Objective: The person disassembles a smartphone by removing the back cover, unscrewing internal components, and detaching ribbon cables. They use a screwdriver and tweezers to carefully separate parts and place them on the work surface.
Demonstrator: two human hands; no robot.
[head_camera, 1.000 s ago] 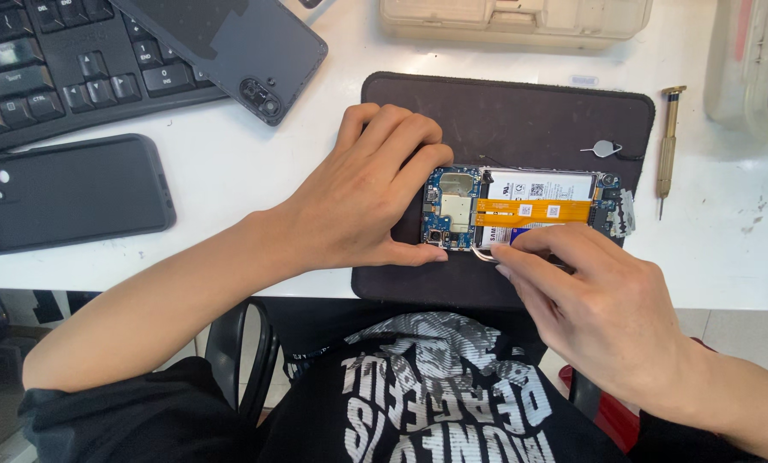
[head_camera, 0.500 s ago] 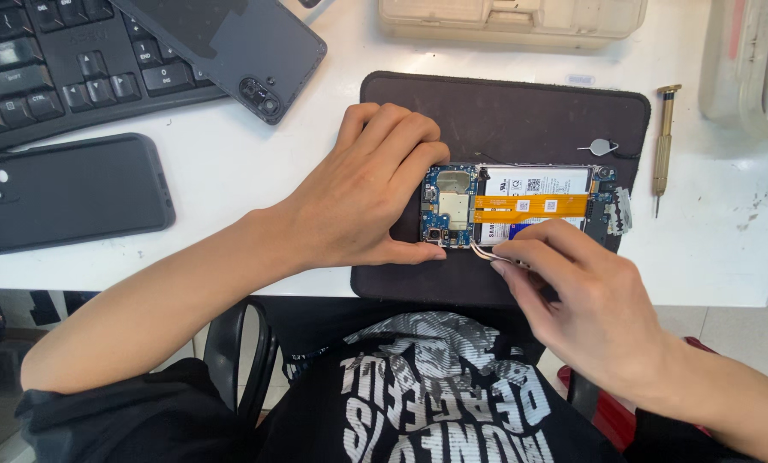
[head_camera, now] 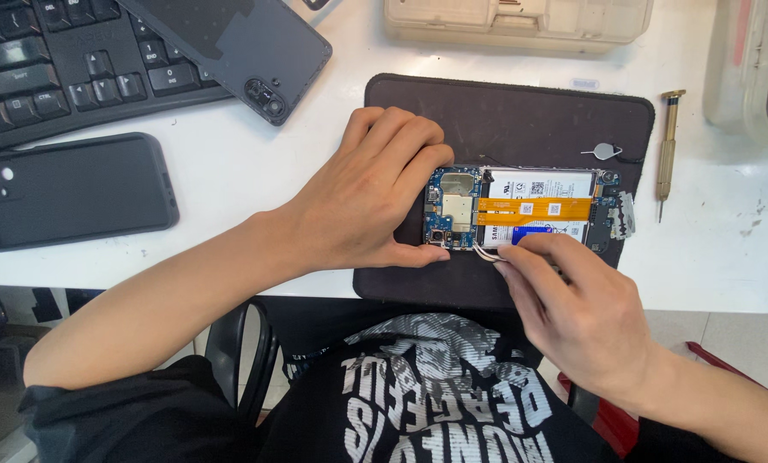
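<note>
Left hand [head_camera: 371,201] grip is clamped on the opened smartphone [head_camera: 521,208] upon the dark mat [head_camera: 521,111]; tweezers [head_camera: 487,253] are pinched by the right hand [head_camera: 585,309] at its near edge.

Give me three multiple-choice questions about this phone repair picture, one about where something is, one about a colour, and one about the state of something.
1. Where does the small screwdriver lie?
A. on the white table right of the dark mat
B. on the keyboard
C. inside the phone

2. What colour is the flat cable across the battery?
A. green
B. orange
C. white

3. In what state is the phone on the mat?
A. closed, screen up
B. in its case
C. back off, board showing

Answers: 1 A, it lies past the mat's right edge. 2 B, the strip is orange. 3 C, the left hand steadies the bare board while the right hand pinches thin metal tweezers at its edge.
</note>
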